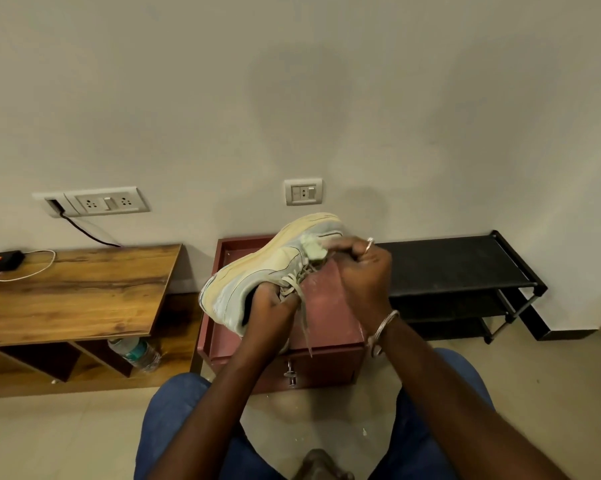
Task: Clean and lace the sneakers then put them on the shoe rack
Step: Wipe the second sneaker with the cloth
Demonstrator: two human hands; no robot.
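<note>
A worn white and cream sneaker [257,271] is held tilted on its side above a maroon cabinet [330,306], sole facing up and left. My left hand [273,306] grips it at the heel opening, near the loose laces [301,296]. My right hand [361,268] is closed on a small pale wad of cloth or tissue [314,249] pressed against the sneaker's side near the toe. The black shoe rack [462,271] stands against the wall just right of the cabinet; its shelves show no shoes.
A wooden low table [77,292] stands at the left with a black device and white cable on top and a plastic bottle [136,353] in its lower shelf. Wall sockets [304,192] sit above. My knees in blue jeans [174,410] flank the tiled floor.
</note>
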